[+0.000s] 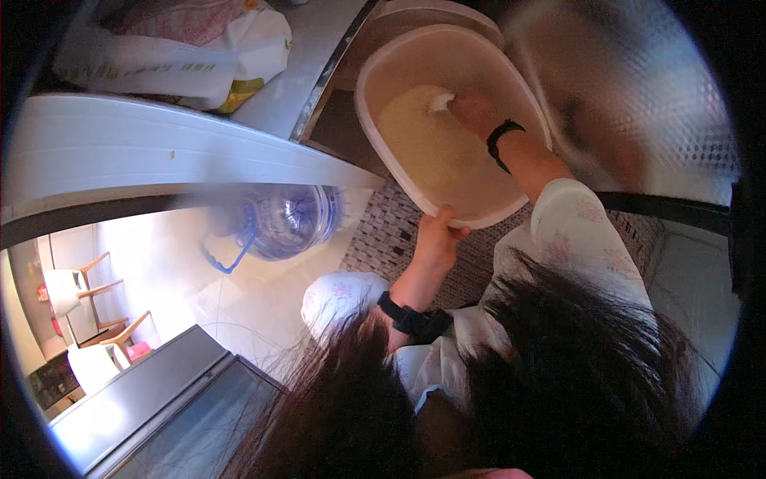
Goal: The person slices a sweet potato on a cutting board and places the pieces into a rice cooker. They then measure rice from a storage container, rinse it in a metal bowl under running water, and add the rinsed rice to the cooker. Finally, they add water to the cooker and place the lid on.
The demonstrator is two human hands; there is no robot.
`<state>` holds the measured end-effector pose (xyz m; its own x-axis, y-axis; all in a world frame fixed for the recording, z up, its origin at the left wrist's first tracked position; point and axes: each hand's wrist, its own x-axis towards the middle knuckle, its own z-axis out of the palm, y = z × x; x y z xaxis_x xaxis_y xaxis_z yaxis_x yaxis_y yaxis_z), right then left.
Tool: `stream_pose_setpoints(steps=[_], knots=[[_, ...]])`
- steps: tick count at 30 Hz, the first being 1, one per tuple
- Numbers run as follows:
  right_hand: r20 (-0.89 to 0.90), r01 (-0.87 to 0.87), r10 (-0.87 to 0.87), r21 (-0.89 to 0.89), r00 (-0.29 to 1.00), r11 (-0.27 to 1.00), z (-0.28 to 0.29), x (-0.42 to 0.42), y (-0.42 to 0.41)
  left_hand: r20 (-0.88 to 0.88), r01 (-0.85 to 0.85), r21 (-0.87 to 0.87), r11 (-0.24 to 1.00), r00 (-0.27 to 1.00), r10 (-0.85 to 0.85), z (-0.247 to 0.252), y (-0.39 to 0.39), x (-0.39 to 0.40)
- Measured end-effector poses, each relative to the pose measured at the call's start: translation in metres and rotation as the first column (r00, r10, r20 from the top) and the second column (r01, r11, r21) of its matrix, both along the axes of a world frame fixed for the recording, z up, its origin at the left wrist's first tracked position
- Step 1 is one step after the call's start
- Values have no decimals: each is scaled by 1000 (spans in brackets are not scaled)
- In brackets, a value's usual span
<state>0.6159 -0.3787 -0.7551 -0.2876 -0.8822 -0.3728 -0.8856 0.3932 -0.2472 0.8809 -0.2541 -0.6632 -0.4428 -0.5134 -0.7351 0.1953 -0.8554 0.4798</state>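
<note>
A white plastic bin [372, 141] with a rounded rim stands below me, tilted in view. Pale grain that looks like rice [419, 138] covers part of its bottom. Inside it, my right hand [476, 111] holds a small white scoop or cup [440, 102] against the grain; my fingers hide much of it. My left hand [438, 239] grips the near rim, thumb over the edge. Both wrists wear dark bands, and the sleeves are white with a floral print.
Left of the bin runs a white drawer or shelf front [197, 143], with printed plastic bags [209, 66] behind it. A large clear water bottle [293, 218] with a blue handle stands on the tiles. A woven mat [383, 224] lies under the bin. White chairs [63, 290] stand far left.
</note>
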Motion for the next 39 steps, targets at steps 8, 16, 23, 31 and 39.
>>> stream_pose_setpoints(steps=[8, 16, 23, 31, 39], knots=[[-40, -510, 526, 196, 850, 838, 19, 45, 38, -58, 17, 7, 1000, 998, -17, -7, -2, 2], [247, -342, 259, 397, 934, 852, -1, 82, 11, -32, -22, -45, 999, 999, 21, -11, 0, 3], [377, -172, 67, 251, 924, 953, -82, 86, 1, 34, 46, -111, 993, 999, -43, -31, 4, 16], [503, 58, 43, -185, 863, 981, -129, 60, -7, 51, 111, -158, 981, 993, -104, -29, 3, 4], [952, 499, -137, -20, 275, 866, -43, 79, -8, 23, 43, -137, 990, 999, -40, -24, 2, 10]])
